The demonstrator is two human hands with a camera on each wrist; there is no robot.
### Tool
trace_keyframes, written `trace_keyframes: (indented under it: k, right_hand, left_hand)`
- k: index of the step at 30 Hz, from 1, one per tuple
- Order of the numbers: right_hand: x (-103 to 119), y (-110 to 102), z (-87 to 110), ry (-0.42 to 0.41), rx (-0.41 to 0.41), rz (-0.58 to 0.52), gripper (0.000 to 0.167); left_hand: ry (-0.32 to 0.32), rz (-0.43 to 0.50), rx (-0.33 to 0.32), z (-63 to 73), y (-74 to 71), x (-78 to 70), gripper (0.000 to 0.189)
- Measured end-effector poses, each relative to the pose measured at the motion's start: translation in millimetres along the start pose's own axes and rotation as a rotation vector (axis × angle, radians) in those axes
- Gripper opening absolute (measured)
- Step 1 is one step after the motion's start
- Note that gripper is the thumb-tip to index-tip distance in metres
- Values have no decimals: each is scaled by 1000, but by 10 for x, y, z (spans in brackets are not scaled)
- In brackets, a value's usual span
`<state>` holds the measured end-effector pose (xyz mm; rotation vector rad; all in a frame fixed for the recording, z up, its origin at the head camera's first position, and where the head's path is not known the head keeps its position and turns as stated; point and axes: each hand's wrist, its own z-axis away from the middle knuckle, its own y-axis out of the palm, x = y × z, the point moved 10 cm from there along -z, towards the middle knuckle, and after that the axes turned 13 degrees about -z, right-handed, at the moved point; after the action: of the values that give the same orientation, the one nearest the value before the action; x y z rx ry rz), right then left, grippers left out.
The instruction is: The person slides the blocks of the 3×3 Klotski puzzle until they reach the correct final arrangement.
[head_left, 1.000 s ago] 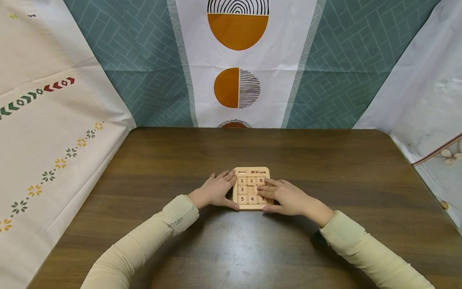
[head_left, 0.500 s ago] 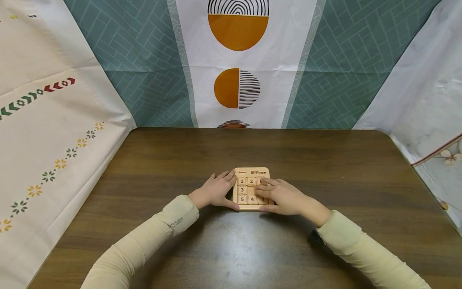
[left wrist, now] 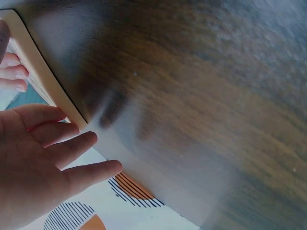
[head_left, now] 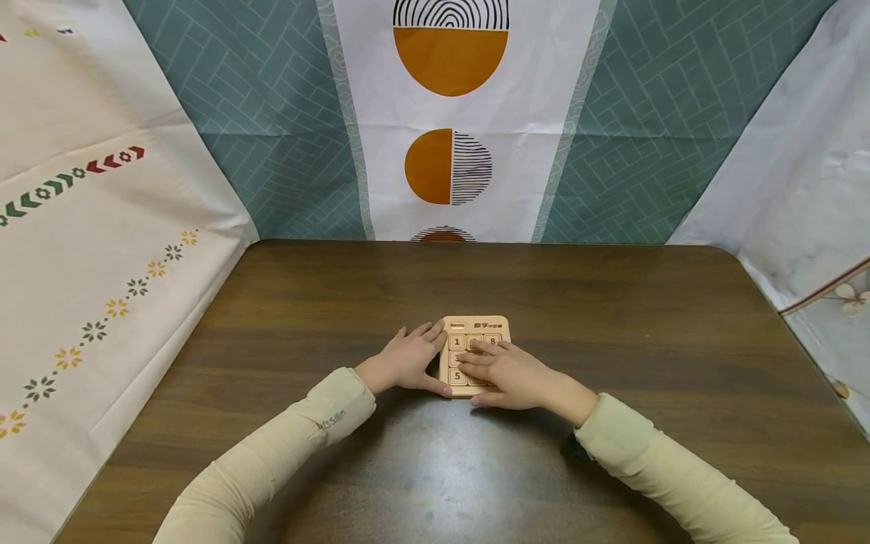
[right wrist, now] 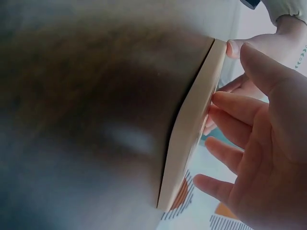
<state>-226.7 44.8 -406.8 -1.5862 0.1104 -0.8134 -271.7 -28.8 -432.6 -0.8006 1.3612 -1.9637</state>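
Observation:
A pale wooden number slide puzzle [head_left: 462, 392] lies flat on the table, with framed number tiles such as 1, 8 and 5 showing. My left hand [head_left: 408, 360] rests along its left side, fingertips at the upper left edge and thumb at the lower left corner. In the left wrist view the fingers [left wrist: 74, 149] reach out loosely against the puzzle's rim [left wrist: 45, 76]. Over the tiles lies my right hand [head_left: 523, 376], index and middle fingers on the middle row, thumb by the front edge. It covers most of the middle and lower right tiles.
The dark brown wooden table [head_left: 340, 279] spreads round the puzzle on all sides. A patterned cloth [head_left: 469, 106] hangs behind its far edge. Pale cloths drape at the left and right. A dark object [head_left: 574, 449] shows under the right wrist.
My right hand has slid left across the puzzle, its fingertips going from the right column to the left part of the middle row. The left hand has stayed in place.

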Motion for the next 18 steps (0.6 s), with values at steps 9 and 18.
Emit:
trace_keyframes:
  k: [9, 18]
  right_hand:
    - [-50, -68, 93, 7, -25, -9, 56]
    - [-126, -122, 184, 23, -27, -4, 51]
  left_hand:
    - [-8, 8, 2, -12, 12, 10, 104]
    - [-3, 0, -4, -22, 5, 8, 104]
